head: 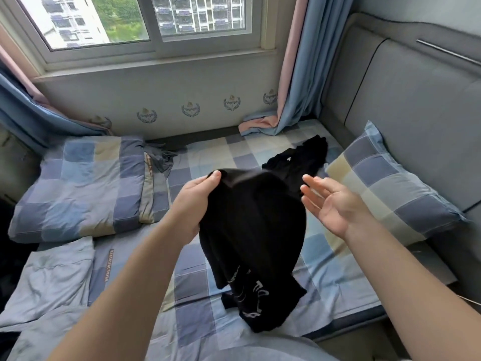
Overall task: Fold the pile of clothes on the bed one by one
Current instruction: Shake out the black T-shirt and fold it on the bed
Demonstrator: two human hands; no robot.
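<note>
Left hand (196, 201) grips the upper edge of a black garment (253, 230), thumb over the fabric, fingers curled behind it; the garment hangs above the bed (208, 157), its lower end with white lettering touching the checked sheet at 6 o'clock; right hand (335, 204) at 3 o'clock of the garment, palm turned inward, fingers straight and spread, holding nothing, just beside the cloth; a second black garment (296, 160) lies crumpled on the sheet at 1 o'clock; a folded checked quilt (83, 186) at 9 o'clock; a checked pillow (390, 186) at 3 o'clock against the grey headboard (416, 100).
</note>
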